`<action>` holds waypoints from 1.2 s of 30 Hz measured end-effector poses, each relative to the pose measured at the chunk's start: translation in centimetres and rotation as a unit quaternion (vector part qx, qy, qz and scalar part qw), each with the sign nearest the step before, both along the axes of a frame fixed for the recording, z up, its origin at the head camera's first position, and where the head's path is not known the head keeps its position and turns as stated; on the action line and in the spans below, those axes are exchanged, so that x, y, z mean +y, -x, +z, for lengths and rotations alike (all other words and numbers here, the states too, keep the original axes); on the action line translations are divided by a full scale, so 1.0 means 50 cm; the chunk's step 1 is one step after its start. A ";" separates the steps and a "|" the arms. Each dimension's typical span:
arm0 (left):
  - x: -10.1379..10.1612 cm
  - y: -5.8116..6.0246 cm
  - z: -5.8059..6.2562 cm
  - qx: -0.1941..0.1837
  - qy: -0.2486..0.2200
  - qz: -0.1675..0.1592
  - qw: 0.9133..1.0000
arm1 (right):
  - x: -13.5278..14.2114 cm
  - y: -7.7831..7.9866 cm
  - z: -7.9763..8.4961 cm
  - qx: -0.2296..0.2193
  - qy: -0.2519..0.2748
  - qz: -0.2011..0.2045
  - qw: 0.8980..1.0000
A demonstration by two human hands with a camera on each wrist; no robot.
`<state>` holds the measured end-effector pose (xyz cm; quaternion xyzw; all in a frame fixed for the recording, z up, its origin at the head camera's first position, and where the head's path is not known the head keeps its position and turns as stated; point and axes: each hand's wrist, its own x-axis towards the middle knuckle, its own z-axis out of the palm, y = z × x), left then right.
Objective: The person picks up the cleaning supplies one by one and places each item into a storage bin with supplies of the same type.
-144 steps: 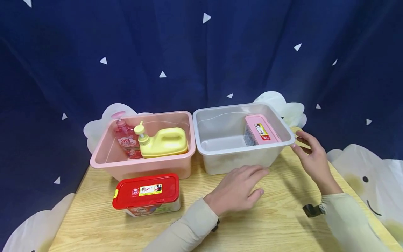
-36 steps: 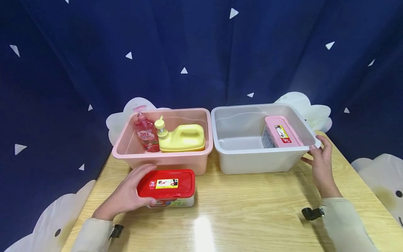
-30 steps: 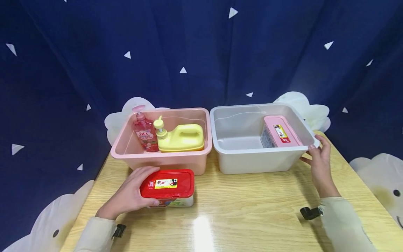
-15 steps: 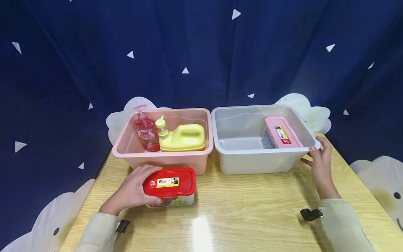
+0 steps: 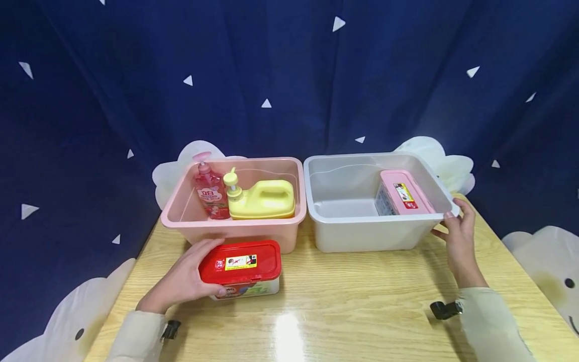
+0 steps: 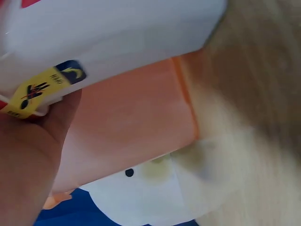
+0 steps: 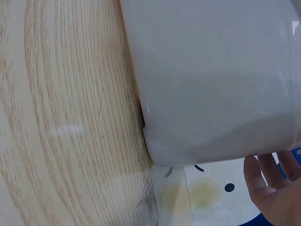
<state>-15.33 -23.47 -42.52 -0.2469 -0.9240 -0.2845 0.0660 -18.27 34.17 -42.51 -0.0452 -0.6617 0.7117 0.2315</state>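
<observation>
My left hand point(image 5: 185, 281) grips the left end of a tub with a red lid point(image 5: 239, 264), thumb in front and fingers behind. The tub sits in front of the pink bin point(image 5: 235, 231), slightly turned. In the left wrist view, a white side of the tub point(image 6: 141, 37) with a yellow label fills the top, partly hidden by the hand. My right hand point(image 5: 461, 241) holds the right front corner of the grey bin point(image 5: 366, 236), thumb on the front of the rim. In the right wrist view, the fingers point(image 7: 256, 181) touch its side below the rim.
The pink bin contains a pink pump bottle point(image 5: 210, 193) and a yellow jug with a pump point(image 5: 262, 201). A pink-lidded box point(image 5: 404, 193) stands at the right inside the grey bin. Behind the wooden table point(image 5: 362, 311) hangs a dark blue curtain point(image 5: 289, 75).
My left hand has moved left from in front of the grey bin and taken hold of the red-lidded tub. The tub has turned slightly. My right hand stays at the grey bin's corner.
</observation>
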 end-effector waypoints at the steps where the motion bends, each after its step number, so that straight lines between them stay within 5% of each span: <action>1: -0.001 0.000 -0.002 0.000 0.002 0.000 1.000 | 0.001 -0.001 -0.001 0.000 0.001 0.000 1.000; 15: 0.007 0.002 -0.003 -0.042 -0.022 0.015 0.999 | 0.002 -0.003 0.007 0.014 -0.005 0.015 1.000; 27: -0.002 -0.007 -0.023 -0.019 -0.052 0.024 0.998 | -0.005 -0.001 0.007 -0.016 -0.020 0.004 1.000; 36: 0.004 -0.006 -0.018 -0.042 -0.056 0.030 0.997 | -0.002 -0.001 0.010 -0.019 -0.003 -0.004 1.000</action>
